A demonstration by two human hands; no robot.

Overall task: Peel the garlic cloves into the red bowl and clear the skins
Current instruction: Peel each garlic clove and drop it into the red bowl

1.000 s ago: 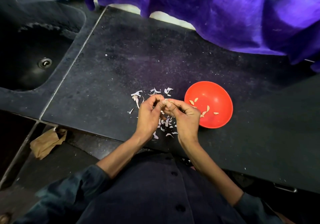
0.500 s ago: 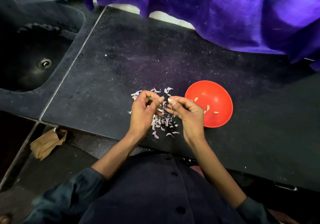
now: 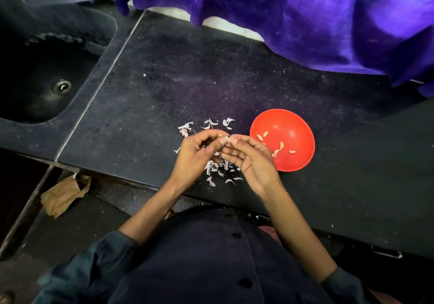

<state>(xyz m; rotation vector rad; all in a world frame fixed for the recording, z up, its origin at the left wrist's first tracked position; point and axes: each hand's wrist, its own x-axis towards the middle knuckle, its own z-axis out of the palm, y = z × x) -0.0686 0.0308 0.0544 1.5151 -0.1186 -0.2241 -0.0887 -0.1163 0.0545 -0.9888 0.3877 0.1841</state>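
A red bowl (image 3: 294, 125) sits on the dark counter (image 3: 164, 80), holding several peeled garlic cloves (image 3: 279, 147). Just left of the bowl, my left hand (image 3: 197, 155) and my right hand (image 3: 253, 160) meet above the counter. Their fingertips pinch a small garlic clove (image 3: 227, 138) between them; most of it is hidden by the fingers. White and pale purple garlic skins (image 3: 219, 168) lie scattered on the counter under and behind my hands.
A dark sink (image 3: 42, 68) with a drain is set into the counter at the left. Purple cloth (image 3: 293, 14) hangs over the counter's far edge. A crumpled brown paper bag (image 3: 63, 194) lies on the floor below the counter's near edge.
Half a second ago my hands were slightly apart; now their fingertips have come together again on the clove. The bowl and the skins have not moved.
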